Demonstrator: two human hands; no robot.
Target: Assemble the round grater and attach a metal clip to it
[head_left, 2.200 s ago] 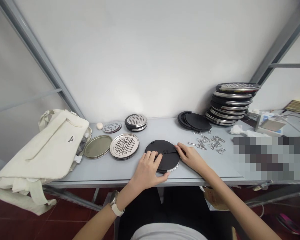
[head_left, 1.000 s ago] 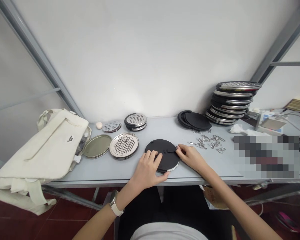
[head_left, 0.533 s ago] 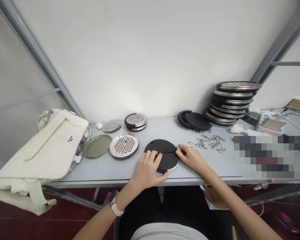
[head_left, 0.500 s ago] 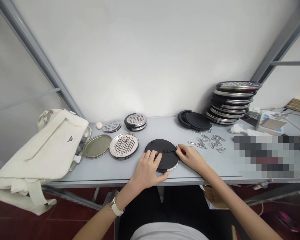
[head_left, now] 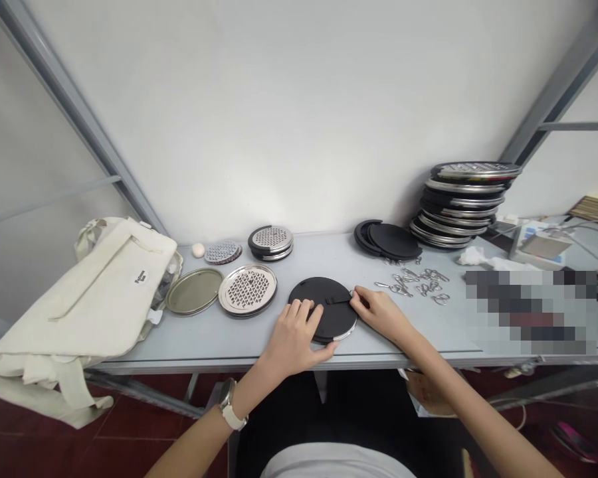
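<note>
Almost nothing has moved over these couple of seconds: the round, flat black disc with a slot and a silver edge (head_left: 336, 318) lies where it lay on the pale grey worktop (head_left: 204, 338), directly in front of me. Only my right grip (head_left: 379, 312) has changed, and barely: its fingertips have shifted a little at the disc's right rim, by the outer end of the slot. Thumb and forefinger are drawn close together there; whether something small is pinched between them, I cannot tell. My left grip (head_left: 292, 335) has kept its place, fingers spread apart across the top of the disc, thumb reaching along its near edge, pressing rather than clamping.

To me that means the work is down to fine fingertip handling at one spot, with the left side steadying, and no part being carried.

The other pieces are as they were. Left of the disc sits a round silver perforated metal plate (head_left: 248, 290), and past it a round olive-toned plate (head_left: 194, 291). Right of the disc and farther back, small silver wire-like metal clips (head_left: 430, 287) lie scattered, with round black pieces (head_left: 393, 240) behind them.
</note>
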